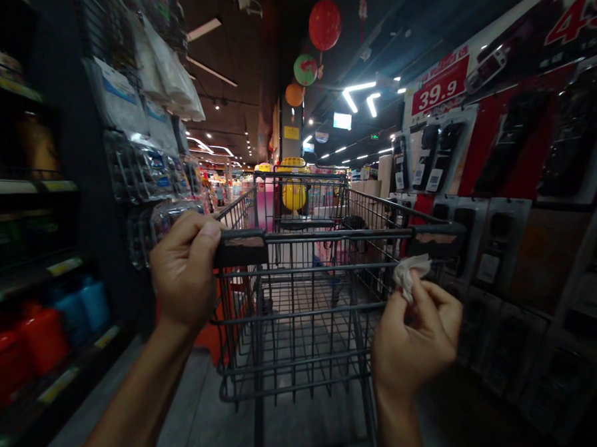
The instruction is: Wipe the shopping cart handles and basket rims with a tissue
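A dark wire shopping cart (308, 311) stands in front of me, with a black handlebar (336, 235) across its near edge. My left hand (188, 262) is wrapped round the left end of that bar, thumb on top. A crumpled white tissue (410, 274) is pinched between the thumb and fingers of my right hand (417, 331), which is just below the bar's right end. The grip covering is worn at both ends of the bar. Through the wires, the cart's basket shows mostly bare mesh.
Shelves with red bottles (41, 334) and blue bottles (93, 301) line the left. Packaged goods hang on a rack (482, 194) close at the right. Beyond the cart are a yellow figure (293, 192) and a pillar (291, 147). Balloons (325, 24) hang overhead.
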The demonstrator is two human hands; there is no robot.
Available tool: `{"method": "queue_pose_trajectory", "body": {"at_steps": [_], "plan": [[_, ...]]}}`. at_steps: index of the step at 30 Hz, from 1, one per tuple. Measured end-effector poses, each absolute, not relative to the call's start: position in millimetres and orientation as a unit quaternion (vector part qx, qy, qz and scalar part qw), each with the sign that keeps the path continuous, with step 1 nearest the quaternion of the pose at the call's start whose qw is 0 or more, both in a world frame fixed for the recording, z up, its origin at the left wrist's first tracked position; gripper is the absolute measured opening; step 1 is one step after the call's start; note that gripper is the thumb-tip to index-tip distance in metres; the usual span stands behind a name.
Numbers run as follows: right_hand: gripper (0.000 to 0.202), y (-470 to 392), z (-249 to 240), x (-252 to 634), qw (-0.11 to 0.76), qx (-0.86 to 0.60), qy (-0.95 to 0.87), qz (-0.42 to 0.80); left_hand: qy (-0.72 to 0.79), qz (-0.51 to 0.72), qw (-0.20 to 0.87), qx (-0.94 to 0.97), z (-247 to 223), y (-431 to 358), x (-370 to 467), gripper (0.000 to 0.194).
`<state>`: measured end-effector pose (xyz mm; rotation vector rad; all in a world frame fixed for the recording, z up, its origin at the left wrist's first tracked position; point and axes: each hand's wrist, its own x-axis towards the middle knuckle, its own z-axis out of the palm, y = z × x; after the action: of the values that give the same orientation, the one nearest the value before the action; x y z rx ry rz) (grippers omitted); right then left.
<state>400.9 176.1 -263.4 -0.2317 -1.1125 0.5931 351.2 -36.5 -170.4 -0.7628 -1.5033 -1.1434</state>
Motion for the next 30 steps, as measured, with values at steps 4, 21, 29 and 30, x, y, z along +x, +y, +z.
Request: {"method": "queue_pose_trajectory", "body": {"at_steps": [4,21,29,30], "plan": [[0.023,165,-262,403,0.799,-0.085,-0.531,0.27,-0.637,-0.48,0.504,-0.332,-172,-38,350,0.035],[0.036,60,-253,401,0.707,0.126,-0.611,0.332,-0.725,-0.434,0.311,-0.434,-153,-74,358,0.023],[0.027,-9,-270,393,0.634,0.212,-0.684,0.291,-0.719,-0.423,0.297,-0.465,-153,-74,357,0.02],[0.027,-13,-277,392,0.619,0.21,-0.704,0.277,-0.719,-0.416,0.301,-0.469,-153,-74,357,0.02]]}}
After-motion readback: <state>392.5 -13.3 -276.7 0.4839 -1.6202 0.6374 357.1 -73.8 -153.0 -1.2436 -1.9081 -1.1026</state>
